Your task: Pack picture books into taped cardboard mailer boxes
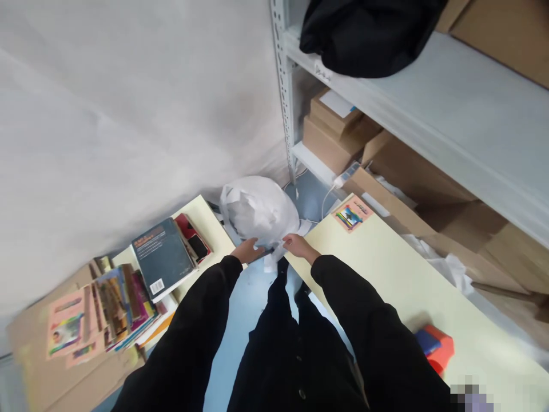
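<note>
Hands (299,246) at white bag (277,207); grip on strip (270,262) unclear; black bundle (373,37) cropped.

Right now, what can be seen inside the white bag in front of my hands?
Inside the white bag, crumpled white material is visible. Anything deeper is covered by it and by the bag's side, so I cannot tell what lies underneath.

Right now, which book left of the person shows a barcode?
The large dark blue-grey book, beside the red item: a white barcode label marks its lower corner. The jumbled books further left show none that I can make out.
</note>
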`<state>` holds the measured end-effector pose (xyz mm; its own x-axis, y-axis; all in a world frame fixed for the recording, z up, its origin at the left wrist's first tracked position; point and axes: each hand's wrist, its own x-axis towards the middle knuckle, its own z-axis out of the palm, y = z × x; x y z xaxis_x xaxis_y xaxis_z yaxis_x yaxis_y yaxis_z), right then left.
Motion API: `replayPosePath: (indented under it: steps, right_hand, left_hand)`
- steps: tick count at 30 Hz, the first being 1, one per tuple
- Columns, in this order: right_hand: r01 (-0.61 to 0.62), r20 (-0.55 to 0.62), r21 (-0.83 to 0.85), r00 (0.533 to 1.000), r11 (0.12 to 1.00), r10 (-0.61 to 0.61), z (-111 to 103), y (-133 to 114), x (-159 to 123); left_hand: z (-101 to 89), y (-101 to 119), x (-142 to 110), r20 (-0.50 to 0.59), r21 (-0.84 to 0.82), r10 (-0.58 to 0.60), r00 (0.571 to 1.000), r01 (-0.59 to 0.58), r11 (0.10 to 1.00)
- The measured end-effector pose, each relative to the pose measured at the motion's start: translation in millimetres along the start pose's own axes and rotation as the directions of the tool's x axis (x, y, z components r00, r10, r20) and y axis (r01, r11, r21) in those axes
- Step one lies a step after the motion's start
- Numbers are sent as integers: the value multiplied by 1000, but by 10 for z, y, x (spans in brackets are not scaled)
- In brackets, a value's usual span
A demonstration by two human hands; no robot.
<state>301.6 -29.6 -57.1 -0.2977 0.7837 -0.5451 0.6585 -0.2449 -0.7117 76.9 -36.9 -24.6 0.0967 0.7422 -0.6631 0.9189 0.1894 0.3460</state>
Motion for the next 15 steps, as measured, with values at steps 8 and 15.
replayPosePath:
  steps: [8, 15]
  right_hand:
    - [-66, 50, -64, 996, 996, 70, 413, -112, 926]
    - [-117, 100, -74, 987, 990, 124, 927, 81, 1684]
  left_hand:
    - [46, -444, 873, 12, -87, -36, 999, 37, 996]
    - [376, -749, 1579, 74, -208, -19, 997, 34, 978]
